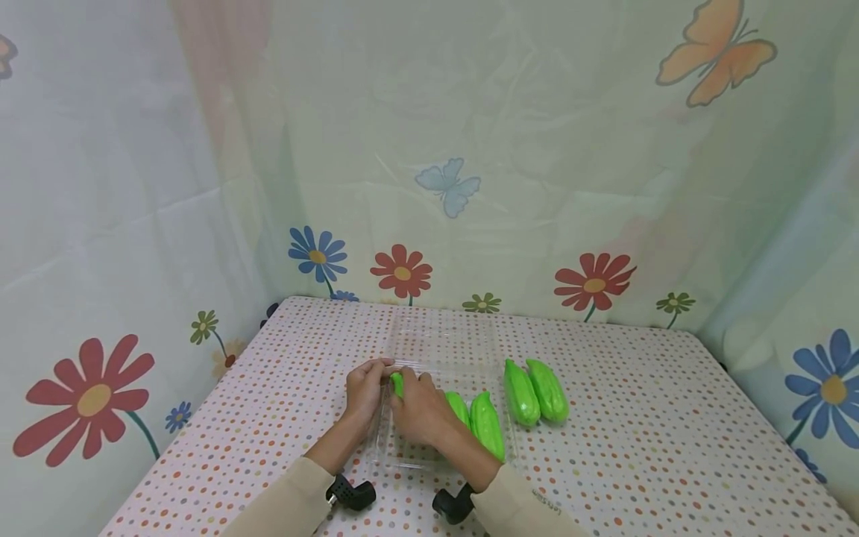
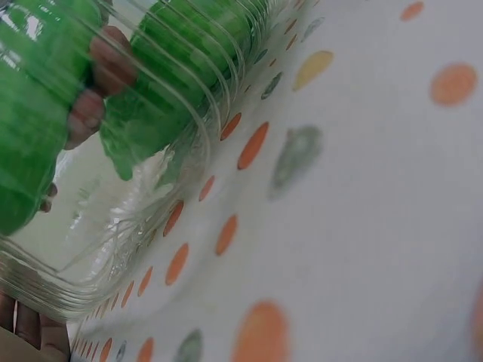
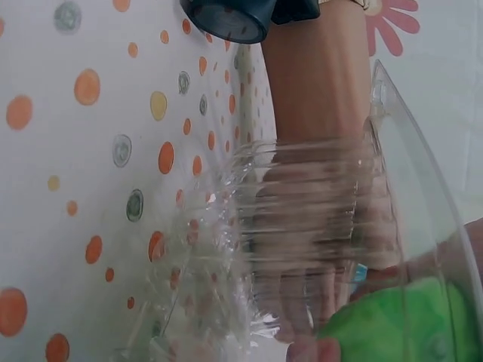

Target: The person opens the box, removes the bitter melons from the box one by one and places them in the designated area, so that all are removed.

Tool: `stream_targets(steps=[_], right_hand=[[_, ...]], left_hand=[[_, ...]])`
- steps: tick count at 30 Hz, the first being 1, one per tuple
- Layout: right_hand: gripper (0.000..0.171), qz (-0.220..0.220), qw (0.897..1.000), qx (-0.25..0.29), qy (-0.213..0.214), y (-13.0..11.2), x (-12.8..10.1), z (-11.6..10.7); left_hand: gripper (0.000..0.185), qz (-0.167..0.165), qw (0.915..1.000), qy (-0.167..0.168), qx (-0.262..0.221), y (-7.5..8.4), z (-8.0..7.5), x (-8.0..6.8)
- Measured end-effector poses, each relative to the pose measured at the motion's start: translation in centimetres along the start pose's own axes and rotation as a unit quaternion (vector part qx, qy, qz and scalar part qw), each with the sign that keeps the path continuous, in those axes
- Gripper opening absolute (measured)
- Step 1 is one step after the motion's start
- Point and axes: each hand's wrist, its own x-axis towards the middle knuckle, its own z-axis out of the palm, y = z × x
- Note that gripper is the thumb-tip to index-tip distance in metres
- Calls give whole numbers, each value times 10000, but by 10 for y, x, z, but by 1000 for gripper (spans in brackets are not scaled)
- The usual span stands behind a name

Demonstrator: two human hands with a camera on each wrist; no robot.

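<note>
A clear plastic container (image 3: 302,249) fills the near part of the view, its ribbed wall standing on the dotted tablecloth (image 3: 90,166). Behind the plastic, the left hand (image 3: 317,219) touches the wall. At the lower right, a green vegetable (image 3: 392,324) lies inside the container.

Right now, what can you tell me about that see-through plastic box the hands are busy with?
The clear plastic clamshell box lies open on the dotted tablecloth, its lid folded flat toward the wall. It looks thin and glossy, with ribbed walls. Green toy vegetables lie inside its tray. The left hand grips its far left edge, while the right hand sets another green piece inside.
</note>
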Motion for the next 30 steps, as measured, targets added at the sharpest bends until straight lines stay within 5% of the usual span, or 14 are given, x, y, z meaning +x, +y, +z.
stream_targets(steps=[5, 11, 21, 30], right_hand=[[53, 26, 9999, -90, 83, 3, 2, -3], [53, 215, 9989, -8, 414, 6, 4, -8], [53, 207, 9964, 264, 782, 18, 11, -30], [52, 157, 9942, 419, 978, 24, 11, -55]], left_hand=[[27, 14, 9999, -126, 25, 24, -1, -18], [31, 88, 9984, -313, -462, 16, -2, -14], [34, 66, 9980, -322, -537, -13, 0, 6], [34, 48, 9981, -167, -586, -16, 0, 8]])
